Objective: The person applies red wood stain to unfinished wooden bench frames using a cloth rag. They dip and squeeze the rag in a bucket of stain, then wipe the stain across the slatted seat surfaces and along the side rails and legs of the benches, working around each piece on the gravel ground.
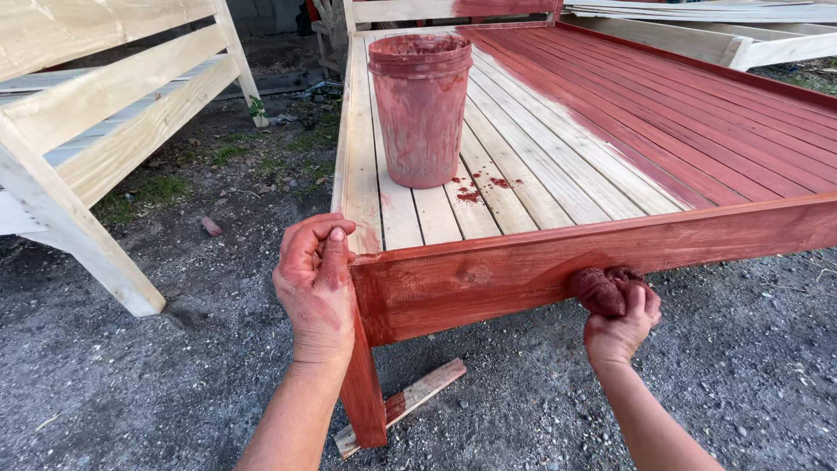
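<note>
Now staining the bed frame (558,262): right hand (621,324) clenched on red rag (600,290), left hand (316,288) gripping the corner; next, probably rub rightward

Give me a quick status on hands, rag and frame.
Left hand grips frame corner. Right hand presses stained rag on the front rail. Bucket on slats, clear of both hands.

Left hand (316,288) raised, back toward camera, fingers curled over, thumb upright along front, skin smeared red to wrist. Left forearm bare, rising from bottom edge. Right hand (621,323) lower, fist-like, fingers closed tight, knuckles up, red stain on fingers. Right forearm bare, angling in from lower right.
</note>
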